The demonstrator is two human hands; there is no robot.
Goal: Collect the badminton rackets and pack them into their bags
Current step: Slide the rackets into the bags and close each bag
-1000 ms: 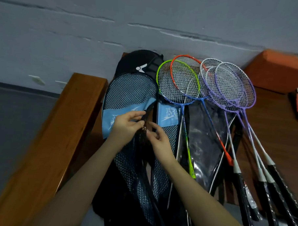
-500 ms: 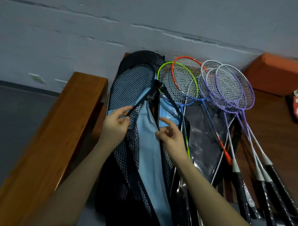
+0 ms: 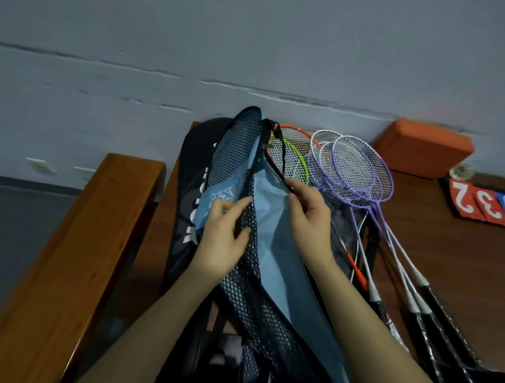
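Note:
A mesh racket bag (image 3: 241,150) with a light-blue lining (image 3: 275,244) stands spread apart at its mouth. My left hand (image 3: 223,236) grips the mesh flap on the left side. My right hand (image 3: 311,220) pinches the dark zip edge on the right side. Underneath lies a black racket bag (image 3: 192,188) with white lettering. Right of the bags lean several rackets: purple ones (image 3: 362,170), a green one (image 3: 300,161) and an orange one (image 3: 294,131), heads against the wall, black handles (image 3: 430,323) toward me.
A wooden bench arm (image 3: 78,241) runs along the left. An orange block (image 3: 424,146) sits against the wall on the brown wooden surface (image 3: 459,264). Red and blue number cards (image 3: 485,201) lie at far right. A grey wall (image 3: 252,46) is behind.
The mesh bag has been pulled wider apart and lifted, showing more blue lining. My hands moved apart, the right one up onto the zip edge. The view tilted up toward the wall.

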